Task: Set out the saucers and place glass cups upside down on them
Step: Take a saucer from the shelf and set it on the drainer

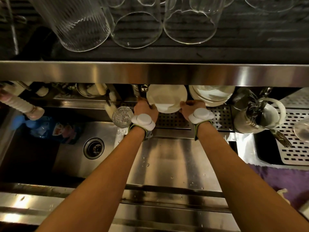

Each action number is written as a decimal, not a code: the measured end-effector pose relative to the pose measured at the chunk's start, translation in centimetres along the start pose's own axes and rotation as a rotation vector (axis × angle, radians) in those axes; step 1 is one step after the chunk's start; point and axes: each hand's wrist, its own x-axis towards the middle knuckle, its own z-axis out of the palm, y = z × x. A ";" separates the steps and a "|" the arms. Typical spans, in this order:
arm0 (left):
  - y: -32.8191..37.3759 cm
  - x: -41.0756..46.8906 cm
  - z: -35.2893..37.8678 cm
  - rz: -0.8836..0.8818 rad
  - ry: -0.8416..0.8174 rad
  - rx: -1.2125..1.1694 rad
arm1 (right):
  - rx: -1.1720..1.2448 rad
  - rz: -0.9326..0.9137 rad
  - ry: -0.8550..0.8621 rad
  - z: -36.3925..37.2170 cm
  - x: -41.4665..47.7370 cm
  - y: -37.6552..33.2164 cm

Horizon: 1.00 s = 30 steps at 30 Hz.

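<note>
Under a steel shelf, the left hand and right hand each close on an edge of one cream saucer, best kept level and clear of the neighbouring saucer stack.

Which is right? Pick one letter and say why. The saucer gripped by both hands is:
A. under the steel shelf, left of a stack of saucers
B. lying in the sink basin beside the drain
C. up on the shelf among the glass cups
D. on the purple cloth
A: both the left hand and the right hand grip the saucer just under the steel shelf, with the stack of saucers to its right.
</note>
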 end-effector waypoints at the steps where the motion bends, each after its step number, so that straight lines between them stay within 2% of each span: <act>1: 0.0 -0.1 0.0 0.005 0.006 -0.009 | 0.004 -0.003 0.000 0.0 0.1 0.1; 15: -0.6 -3.6 0.1 -0.007 0.071 -0.165 | 0.104 -0.011 0.020 -1.3 -3.5 0.4; 20: -1.0 -6.3 -0.4 -0.034 0.119 -0.205 | 0.044 -0.066 0.071 -2.1 -6.1 0.9; 30: -3.2 -13.0 -1.7 -0.074 0.198 -0.282 | 0.073 -0.013 -0.037 -2.4 -11.3 3.7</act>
